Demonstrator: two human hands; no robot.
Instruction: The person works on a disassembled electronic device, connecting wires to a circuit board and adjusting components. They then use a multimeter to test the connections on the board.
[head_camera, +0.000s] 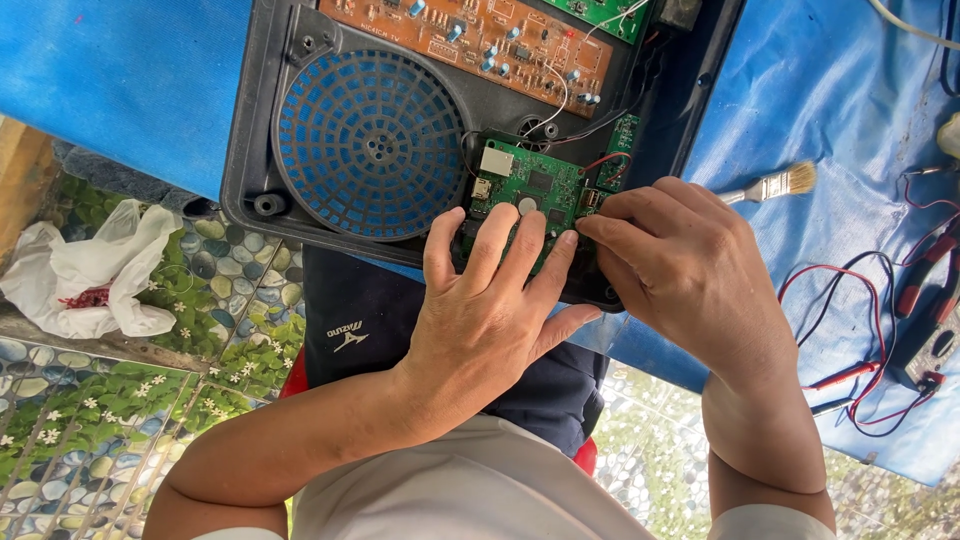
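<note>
A black plastic housing (262, 110) lies open on a blue sheet, with a round grille (370, 140) in its middle and an orange circuit board (470, 40) along its far side. A small green circuit board (530, 185) sits at the housing's near edge. My left hand (490, 310) rests with its fingers spread on the green board. My right hand (680, 265) presses its fingertips on the board's right edge, beside a smaller green board (622, 145) with red and black wires. Both hands hide the board's near part.
A paintbrush (775, 185) lies on the blue sheet (120, 80) to the right. Red and black test leads (850, 300) and pliers with red handles (925, 270) lie at the far right. A white plastic bag (90, 270) sits on the patterned floor at left.
</note>
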